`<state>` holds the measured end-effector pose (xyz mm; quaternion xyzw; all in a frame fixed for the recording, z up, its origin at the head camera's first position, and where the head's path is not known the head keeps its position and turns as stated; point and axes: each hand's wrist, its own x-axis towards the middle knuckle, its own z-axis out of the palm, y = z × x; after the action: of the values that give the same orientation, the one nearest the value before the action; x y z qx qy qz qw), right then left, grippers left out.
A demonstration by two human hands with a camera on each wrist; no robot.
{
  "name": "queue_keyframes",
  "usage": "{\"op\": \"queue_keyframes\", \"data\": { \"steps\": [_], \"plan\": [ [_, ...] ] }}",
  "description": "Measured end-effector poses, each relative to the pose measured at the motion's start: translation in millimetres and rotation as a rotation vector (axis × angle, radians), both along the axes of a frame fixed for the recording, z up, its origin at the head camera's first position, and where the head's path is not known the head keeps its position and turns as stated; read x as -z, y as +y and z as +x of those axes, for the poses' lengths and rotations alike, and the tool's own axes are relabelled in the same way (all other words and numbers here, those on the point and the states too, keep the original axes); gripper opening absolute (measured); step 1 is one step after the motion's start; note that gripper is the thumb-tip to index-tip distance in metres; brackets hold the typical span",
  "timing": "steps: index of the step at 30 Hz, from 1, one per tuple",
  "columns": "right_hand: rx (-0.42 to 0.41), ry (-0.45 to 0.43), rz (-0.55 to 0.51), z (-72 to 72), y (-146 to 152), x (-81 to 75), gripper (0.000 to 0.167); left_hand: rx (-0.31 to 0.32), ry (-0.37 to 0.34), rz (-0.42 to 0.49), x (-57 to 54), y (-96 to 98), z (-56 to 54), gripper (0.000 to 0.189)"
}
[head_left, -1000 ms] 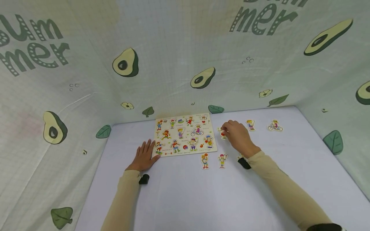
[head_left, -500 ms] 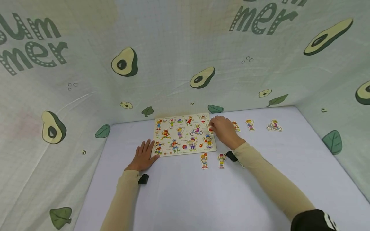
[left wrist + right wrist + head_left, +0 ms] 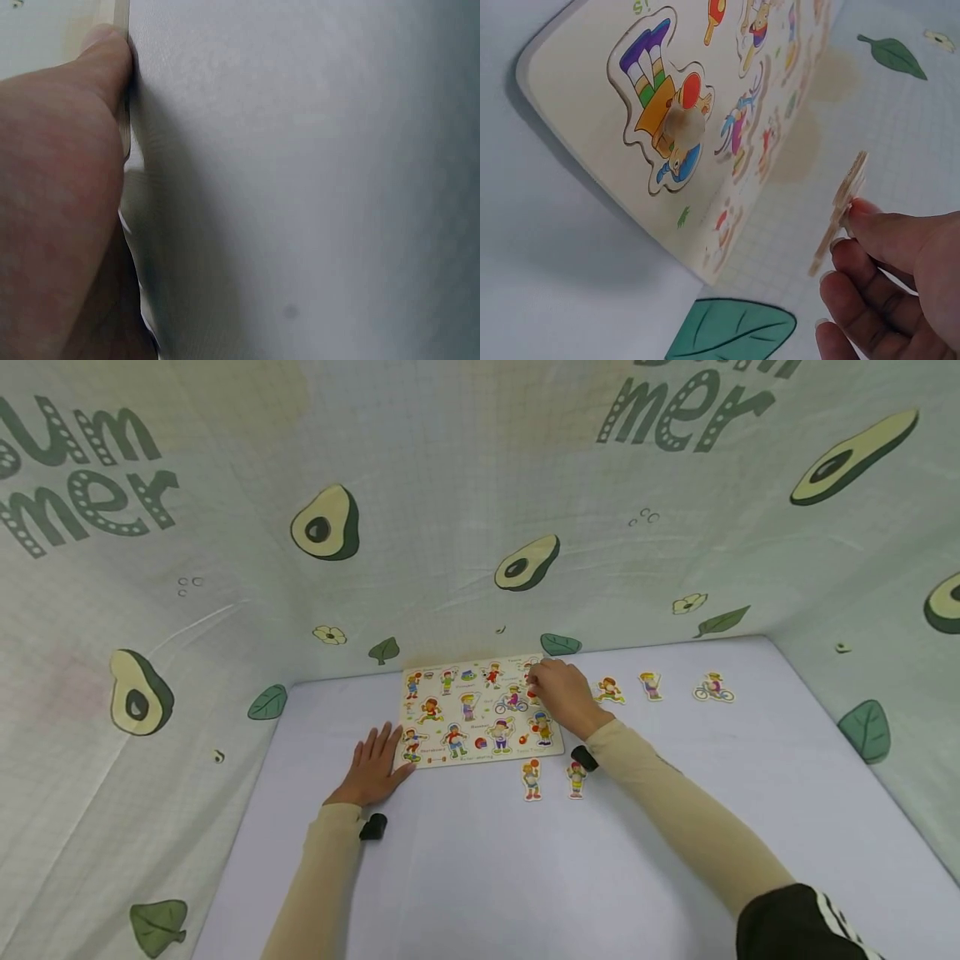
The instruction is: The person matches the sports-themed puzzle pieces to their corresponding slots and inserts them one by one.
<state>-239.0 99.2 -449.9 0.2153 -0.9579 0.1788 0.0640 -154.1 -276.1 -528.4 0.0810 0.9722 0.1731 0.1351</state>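
A pale puzzle board (image 3: pixel 487 759) printed with sports figures lies at the back of the table. My left hand (image 3: pixel 367 770) rests spread at its lower left corner; the left wrist view shows the thumb (image 3: pixel 105 64) along the board's edge. Over the board's upper right corner, my right hand (image 3: pixel 566 693) pinches a thin wooden puzzle piece (image 3: pixel 840 214) between thumb and fingers. The piece appears edge-on in the right wrist view, its picture side turned away. A figure with a blue cap (image 3: pixel 664 105) lies in the board near this hand, with a round knob on it.
Right of the board lie a running-figure piece (image 3: pixel 610 690), a bat-holder piece (image 3: pixel 650 686) and a cyclist piece (image 3: pixel 713 687). Below it are a ball-player piece (image 3: pixel 532 780) and another figure piece (image 3: pixel 576 780), close to the right wrist's black camera (image 3: pixel 584 758). A printed cloth (image 3: pixel 420 552) stands behind the table.
My right hand has moved left from beside the board to over its upper right corner, carrying the puzzle piece, which uncovers the running-figure piece. The left hand has stayed in place.
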Motion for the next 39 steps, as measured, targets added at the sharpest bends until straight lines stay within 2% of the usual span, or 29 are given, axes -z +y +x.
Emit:
{"op": "queue_keyframes", "data": {
  "steps": [15, 24, 33, 39],
  "plan": [
    [-0.033, -0.004, -0.010, -23.2, -19.6, 3.9, 0.010, -0.011, -0.002, -0.013, -1.6, -1.1, -0.4, 0.084],
    [0.003, -0.077, -0.021, -34.0, -22.5, 13.7, 0.011, -0.008, -0.017, 0.005, -6.7, 3.2, 3.1, 0.084],
    [0.043, -0.127, -0.022, -52.5, -16.9, 24.5, 0.014, -0.015, -0.024, -0.012, -4.8, 2.7, 0.9, 0.084],
    [0.054, -0.134, -0.043, -61.3, -11.6, 25.2, 0.014, -0.019, -0.022, -0.014, -4.1, 2.0, 1.8, 0.085]
  ]
}}
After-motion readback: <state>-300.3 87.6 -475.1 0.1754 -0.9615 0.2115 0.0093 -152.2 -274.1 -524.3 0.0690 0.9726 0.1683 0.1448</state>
